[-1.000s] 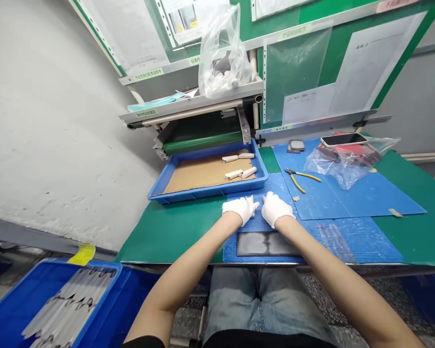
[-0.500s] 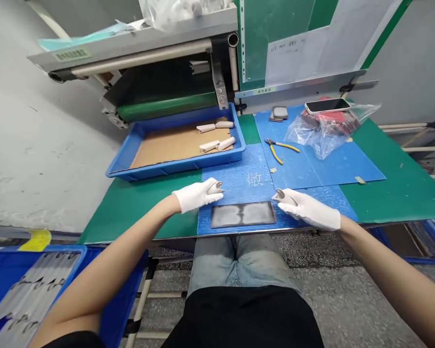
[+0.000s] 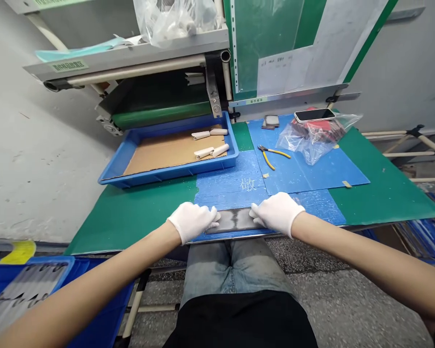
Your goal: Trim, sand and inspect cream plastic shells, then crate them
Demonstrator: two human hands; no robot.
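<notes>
A grey, dark-edged abrasive-looking pad (image 3: 235, 219) lies at the table's front edge. Over its left end, my gloved left hand (image 3: 194, 222) is closed round a short pale tube piece (image 3: 218, 217), mostly hidden by the fingers. At the other end, my gloved right hand (image 3: 278, 212) grips a similar piece (image 3: 253, 213), again largely covered. Both pieces are low at the pad's surface; whether they touch it is hard to see. Several pale tube pieces with notched ends (image 3: 204, 153) rest on cardboard in a blue tray (image 3: 174, 173) beyond my left hand.
Yellow-handled cutting pliers (image 3: 271, 153) lie on a blue sheet (image 3: 311, 176). Behind them are small grey pads (image 3: 271, 121) and a phone (image 3: 314, 115) on a plastic bag (image 3: 308, 145) of reddish pieces. A green roller (image 3: 163, 113) overhangs the tray. At lower left, a blue bin (image 3: 67, 275) holds tubes.
Both hands have turned over and moved inward and down onto the pad's ends, each keeping its tube piece. The camera view has shifted slightly.
</notes>
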